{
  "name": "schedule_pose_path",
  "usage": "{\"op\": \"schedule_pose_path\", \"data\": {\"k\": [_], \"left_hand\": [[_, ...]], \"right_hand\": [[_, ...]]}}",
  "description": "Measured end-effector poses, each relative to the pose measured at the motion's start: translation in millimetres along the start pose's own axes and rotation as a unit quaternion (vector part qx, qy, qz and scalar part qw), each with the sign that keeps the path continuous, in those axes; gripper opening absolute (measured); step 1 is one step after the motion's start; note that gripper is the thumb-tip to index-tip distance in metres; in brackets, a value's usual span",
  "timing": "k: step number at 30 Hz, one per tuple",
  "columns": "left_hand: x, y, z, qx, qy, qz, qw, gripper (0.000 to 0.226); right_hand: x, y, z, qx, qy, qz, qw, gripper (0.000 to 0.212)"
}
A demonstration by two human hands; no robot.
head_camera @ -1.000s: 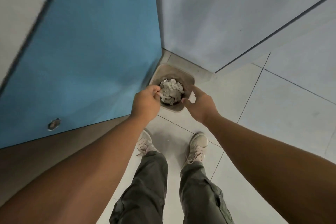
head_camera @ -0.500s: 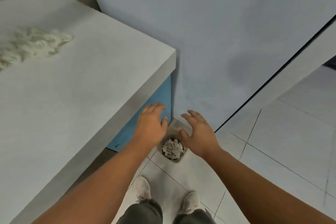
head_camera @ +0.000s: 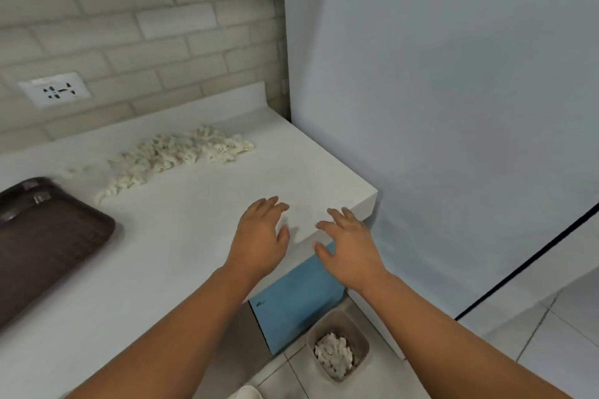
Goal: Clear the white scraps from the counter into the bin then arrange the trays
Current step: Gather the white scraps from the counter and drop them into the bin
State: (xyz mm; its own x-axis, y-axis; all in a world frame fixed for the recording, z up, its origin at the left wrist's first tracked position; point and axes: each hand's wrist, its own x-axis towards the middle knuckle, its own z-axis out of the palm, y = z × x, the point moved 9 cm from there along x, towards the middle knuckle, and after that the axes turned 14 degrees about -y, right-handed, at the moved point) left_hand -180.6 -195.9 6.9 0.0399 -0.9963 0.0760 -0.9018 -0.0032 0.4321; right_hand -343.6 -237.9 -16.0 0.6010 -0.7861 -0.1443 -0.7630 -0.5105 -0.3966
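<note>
Far left there's a dark brown tray (head_camera: 48, 243) sitting on the white counter (head_camera: 181, 204), then a long heap of white scraps (head_camera: 175, 155) near the brick wall. Left hand (head_camera: 259, 236) and right hand (head_camera: 350, 249) hover over the counter's corner, fingers spread, holding nothing. Bin (head_camera: 338, 343) on the floor below already has scraps in it.

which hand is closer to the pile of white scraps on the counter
Left. The left hand hovers open over the counter, in front of the white scraps. The right hand sits farther right, past the counter's corner edge.
</note>
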Motion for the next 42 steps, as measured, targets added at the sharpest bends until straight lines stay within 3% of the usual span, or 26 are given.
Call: {"op": "schedule_pose_path", "data": {"k": [9,17,23,30,34,37,39,42], "left_hand": [[7.5,-107.9,-56.7,0.017,0.030,-0.088,0.996,0.039],[15.5,-253.0,-97.4,-0.038,0.036,-0.210,0.976,0.042],[18.0,-351.5,-139.1,0.006,0.047,-0.285,0.957,0.038],[29.3,-433.4,-157.9,0.085,-0.058,-0.366,0.925,0.033],[46.5,-436.1,-144.4,0.097,-0.124,-0.365,0.917,0.039],[49.7,-429.1,-137.6,0.077,-0.095,-0.343,0.931,0.052],[43.7,-480.9,-140.3,0.057,-0.081,-0.372,0.923,0.062],[53.5,-472.5,-143.5,0.128,-0.088,-0.323,0.934,0.058]], "right_hand": [[95.6,-82.6,4.3,-0.022,-0.042,-0.078,0.996,0.046],[212.5,-170.7,39.4,-0.016,-0.103,-0.143,0.984,0.045],[278.7,-234.8,70.9,0.001,-0.115,-0.187,0.976,0.042],[328.7,-298.9,106.6,0.002,-0.151,-0.217,0.964,0.045],[353.3,-321.9,112.3,-0.012,-0.156,-0.222,0.962,0.047],[361.3,-331.5,117.4,-0.016,-0.158,-0.225,0.961,0.049],[400.0,-372.0,155.8,-0.033,-0.211,-0.240,0.947,0.051],[407.8,-372.9,157.4,-0.051,-0.212,-0.229,0.949,0.042]]}}
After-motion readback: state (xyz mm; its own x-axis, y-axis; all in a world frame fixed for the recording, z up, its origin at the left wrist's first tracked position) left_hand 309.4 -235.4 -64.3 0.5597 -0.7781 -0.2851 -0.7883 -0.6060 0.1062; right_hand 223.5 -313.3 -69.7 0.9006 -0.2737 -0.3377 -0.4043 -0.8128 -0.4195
